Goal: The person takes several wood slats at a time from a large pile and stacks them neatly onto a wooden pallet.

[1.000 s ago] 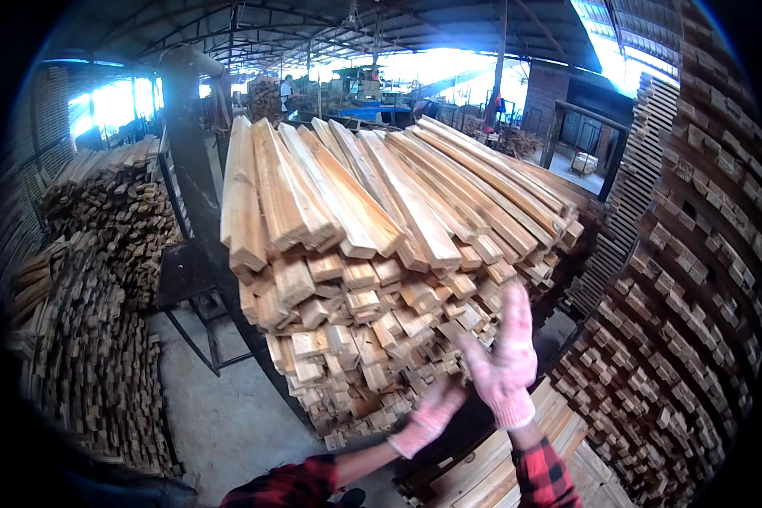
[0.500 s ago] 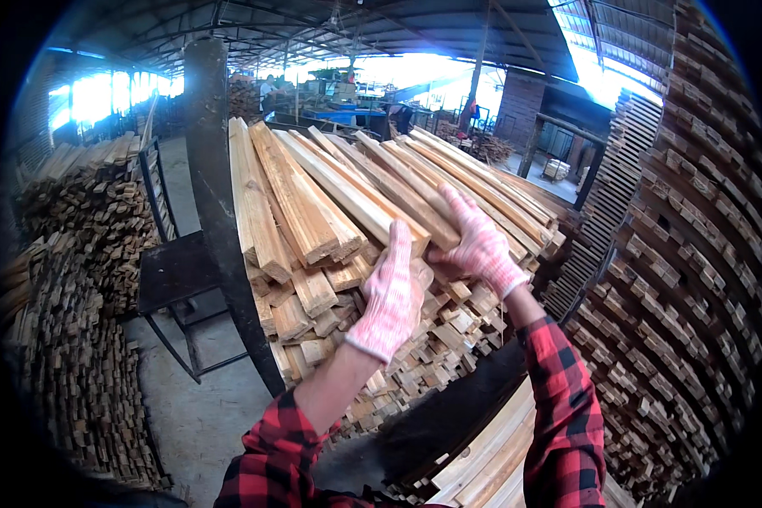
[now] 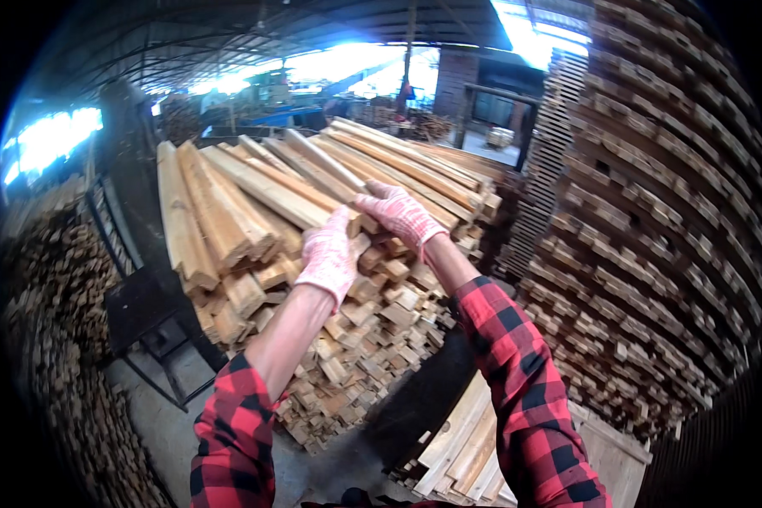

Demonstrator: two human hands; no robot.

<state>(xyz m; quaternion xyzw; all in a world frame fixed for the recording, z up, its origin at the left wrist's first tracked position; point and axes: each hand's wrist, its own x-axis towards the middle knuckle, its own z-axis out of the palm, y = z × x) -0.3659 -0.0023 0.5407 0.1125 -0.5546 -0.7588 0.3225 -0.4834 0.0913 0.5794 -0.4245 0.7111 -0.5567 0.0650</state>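
Two gloved hands: left hand; right hand; one slat pile

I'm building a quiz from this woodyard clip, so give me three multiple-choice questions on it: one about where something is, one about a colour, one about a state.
1. Where do both hands rest?
A. On the ends of the sticks at the top of the middle pile
B. On the floor
C. On the tall stack at the right

2. What colour are the sleeves?
A. Plain blue
B. Red and black check
C. White

3. How are the hands covered?
A. Bare
B. Black mittens
C. Pale pink knit gloves

Answers: 1 A, the left hand and right hand lie on the near ends of the wooden sticks of the middle pile. 2 B, the sleeves show red and black squares. 3 C, both hands wear pale pink gloves, while the forearms are bare.
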